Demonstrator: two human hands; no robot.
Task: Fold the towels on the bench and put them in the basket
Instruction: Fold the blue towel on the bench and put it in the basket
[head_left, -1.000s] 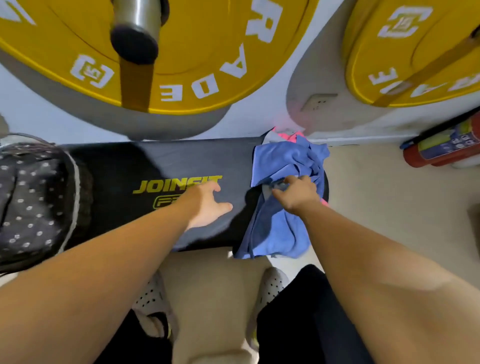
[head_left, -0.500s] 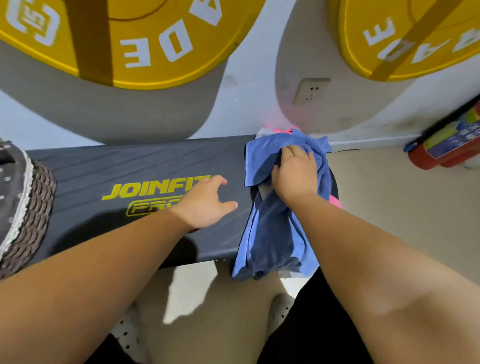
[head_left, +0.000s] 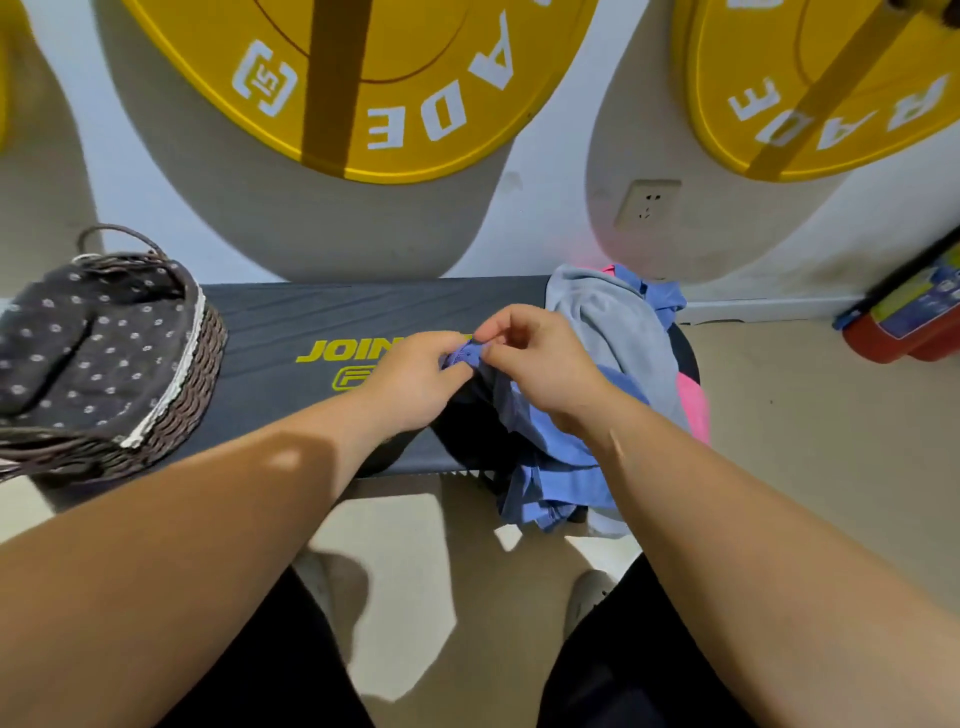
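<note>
Blue cloth, soft and rumpled, and both hands are on it: the left hand (head_left: 415, 384) and the right hand (head_left: 540, 364) each pinch a hem of the blue towel (head_left: 540, 478) between thumb and curled fingers, right over the middle of the bench (head_left: 322, 317), the rest drooping off the bench's front edge. Matte black padding on that bench, faintly creased, with yellow lettering reading "JOIN" before the left hand covers the rest. At the bench's right end a fleecy grey towel (head_left: 608, 322) lies heaped, a pink towel (head_left: 693, 402) peeking out beneath it. On the bench's left end sits the basket (head_left: 192, 374), dark woven wicker, rounded, lined with dotted dark fabric and a pale lace trim. Behind the bench, against the white wall, two round yellow weight plates (head_left: 363, 78) show white letters "ADE" and "RADE".
</note>
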